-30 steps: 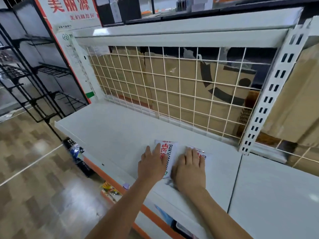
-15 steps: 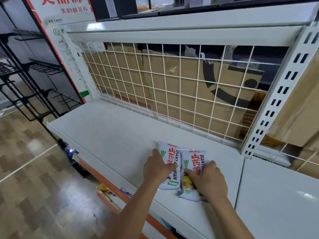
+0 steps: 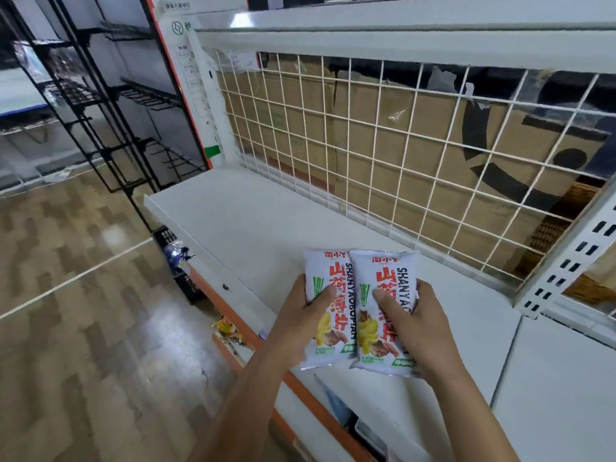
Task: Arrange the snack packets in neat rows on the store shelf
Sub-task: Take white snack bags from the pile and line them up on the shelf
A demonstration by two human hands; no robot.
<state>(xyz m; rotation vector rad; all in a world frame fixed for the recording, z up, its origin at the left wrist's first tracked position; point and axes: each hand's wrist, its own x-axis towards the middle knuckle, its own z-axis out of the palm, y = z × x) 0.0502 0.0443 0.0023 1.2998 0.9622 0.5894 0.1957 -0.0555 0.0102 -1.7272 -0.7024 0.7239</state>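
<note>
The left hand (image 3: 296,325) pinches the left packet (image 3: 336,315) and the right hand (image 3: 420,331) the right packet (image 3: 383,341), thumbs on the faces, packets side by side, touching, long axes pointing at the grid (image 3: 366,145), seemingly raised off the shelf (image 3: 253,228), well short of that grid.

Even, fairly bright overhead light filled the scene. A white glare patch sat on the upper shelf (image 3: 242,20) at top centre; a softer sheen lay on the floor (image 3: 113,235) at left. Shadows were faint. Wide-angle distortion bowed the wire grid (image 3: 400,155) and slanted the black rack (image 3: 100,105) at upper left. Fine detail looked slightly soft.
</note>
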